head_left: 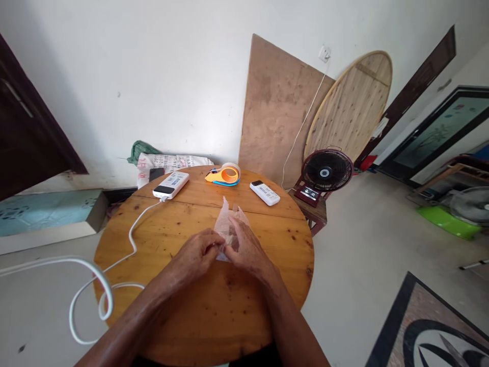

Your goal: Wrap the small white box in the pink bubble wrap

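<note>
Over the middle of a round wooden table [160, 306], my left hand [196, 252] and my right hand [246, 250] meet. Both pinch a small clear plastic bag [228, 220] whose top sticks up beyond my fingers. Something brownish shows through the bag, but I cannot make out what it is. My fingers are curled closed on the bag's lower edge.
At the table's far side lie a white power bank [171, 184] with a white cable [132, 234] trailing off the left edge, an orange tape dispenser [224, 175] and a white remote [265, 193]. A small fan [327, 172] stands on a stool to the right. Wooden boards lean on the wall.
</note>
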Tool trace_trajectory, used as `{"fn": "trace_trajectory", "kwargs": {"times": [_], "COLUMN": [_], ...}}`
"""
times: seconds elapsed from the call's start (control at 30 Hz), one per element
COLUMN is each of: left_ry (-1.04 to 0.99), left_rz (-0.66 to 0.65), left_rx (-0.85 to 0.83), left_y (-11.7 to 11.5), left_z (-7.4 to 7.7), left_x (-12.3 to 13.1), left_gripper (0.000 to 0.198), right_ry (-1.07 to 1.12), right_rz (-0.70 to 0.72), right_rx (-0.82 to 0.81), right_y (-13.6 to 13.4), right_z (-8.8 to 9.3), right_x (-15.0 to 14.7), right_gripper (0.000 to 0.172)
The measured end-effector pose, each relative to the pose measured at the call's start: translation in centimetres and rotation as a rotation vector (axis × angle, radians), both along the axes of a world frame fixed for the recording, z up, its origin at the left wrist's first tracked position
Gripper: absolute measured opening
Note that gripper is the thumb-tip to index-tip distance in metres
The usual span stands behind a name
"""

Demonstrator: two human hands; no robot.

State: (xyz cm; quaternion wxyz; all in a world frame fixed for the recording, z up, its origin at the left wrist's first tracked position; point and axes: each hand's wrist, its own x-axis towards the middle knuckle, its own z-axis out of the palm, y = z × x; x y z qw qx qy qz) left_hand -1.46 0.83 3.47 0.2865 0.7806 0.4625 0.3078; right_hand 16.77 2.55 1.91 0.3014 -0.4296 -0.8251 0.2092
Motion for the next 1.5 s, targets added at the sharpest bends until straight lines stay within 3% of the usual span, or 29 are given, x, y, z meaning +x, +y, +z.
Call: {"fn": "trace_trajectory", "kwargs": {"times": [0.2,0.37,0.5,0.63,0.77,0.83,0.93,1.13,1.33,1.5], "left_ry": [0.073,0.269,0.254,0.185,0.158,0.167,0.216,0.291,0.330,0.390], "left_rz": [-0.012,0.016,-0.018,-0.055,-0.074,-0.081,-0.100,-0.116,-0.113,-0.103], "left_rx": [0.150,0.350,0.450,0.469,0.467,0.467,0.464,0.463,0.482,0.479], "left_y": [0.1,-0.2,0.0,0.5,0.6,0.5,0.4,0.4,0.2,0.4], "left_z": [-1.8,-1.6,-1.7,-2.2,-2.5,-2.4,-2.3,-1.8,-1.7,-1.4], "left_x": [0.4,0.7,0.7,0.5,0.4,0.4,0.5,0.5,0.5,0.7], "left_gripper": [0.024,0.023,0.021,0.021,0.023,0.023,0.023,0.024,0.028,0.026], "right_ry": [0.084,0.103,0.026,-0.033,-0.074,-0.087,-0.088,-0.080,0.079,0.248], "right_rz": [0.036,-0.020,-0.110,-0.170,-0.423,-0.563,-0.666,-0.737,-0.711,-0.689], "right_rx": [-0.163,-0.196,-0.196,-0.196,-0.113,-0.140,-0.261,-0.263,-0.187,-0.189], "right_y": [0.3,0.6,0.2,-1.1,-2.8,-3.7,-4.4,-4.4,-3.9,-3.3], "right_z": [0.8,1.3,2.1,2.3,1.5,1.1,0.6,-0.2,-1.3,-1.2], "right_x": [1.4,2.2,2.4,2.5,2.8,2.8,2.6,0.8,-0.1,-0.9], "right_gripper": [0.066,0.054,0.045,0.041,0.036,0.043,0.061,0.065,0.048,0.040]}}
